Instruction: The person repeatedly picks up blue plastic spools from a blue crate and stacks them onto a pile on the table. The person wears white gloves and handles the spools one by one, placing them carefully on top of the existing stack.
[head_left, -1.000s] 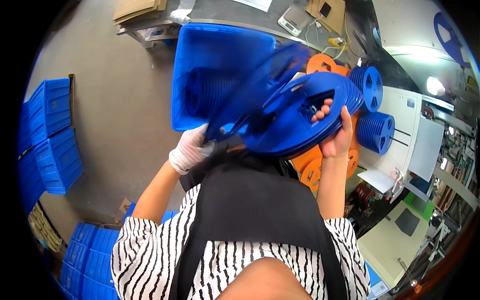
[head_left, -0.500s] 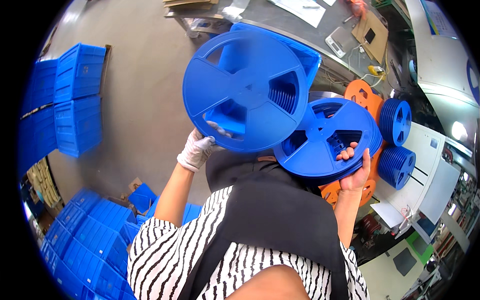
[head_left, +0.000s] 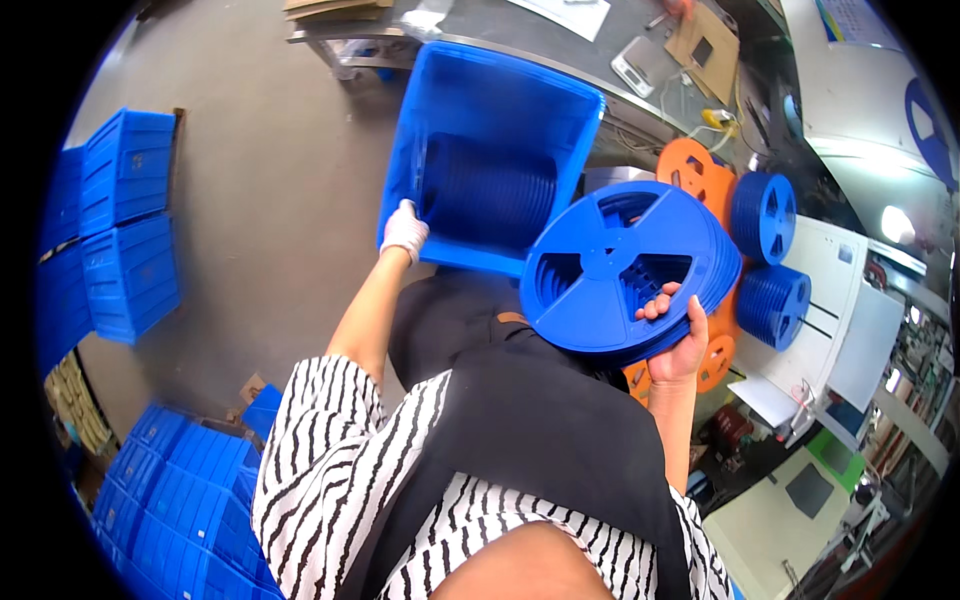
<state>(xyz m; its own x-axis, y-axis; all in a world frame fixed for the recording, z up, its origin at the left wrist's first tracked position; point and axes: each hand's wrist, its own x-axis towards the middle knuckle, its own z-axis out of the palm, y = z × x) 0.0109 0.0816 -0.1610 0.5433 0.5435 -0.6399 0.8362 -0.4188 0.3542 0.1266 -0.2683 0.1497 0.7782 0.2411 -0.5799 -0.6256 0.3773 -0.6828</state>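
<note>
My left hand [head_left: 405,232], in a white glove, is closed at the near left side of a large blue bin [head_left: 492,85]. It grips the lower end of a blue plastic reel [head_left: 418,170], which stands edge-on inside the bin's left wall. Beside that reel, a row of dark blue reels [head_left: 490,190] lies in shadow in the bin. My bare right hand [head_left: 678,335] holds a stack of blue reels [head_left: 615,250], its fingers hooked through a window of the reels and its thumb along their rim. The stack tilts with its front face toward me.
Orange reels [head_left: 690,165] and two more stacks of blue reels [head_left: 763,222] stand to the right. Beyond the bin is a grey table [head_left: 545,30] with a small scale [head_left: 645,65] and cardboard. Blue crates [head_left: 130,170] are piled on the left and at lower left.
My left hand has taken the single reel from flat in front of the bin to edge-on inside it, uncovering the bin's inside. My right hand keeps hold of the stack.
</note>
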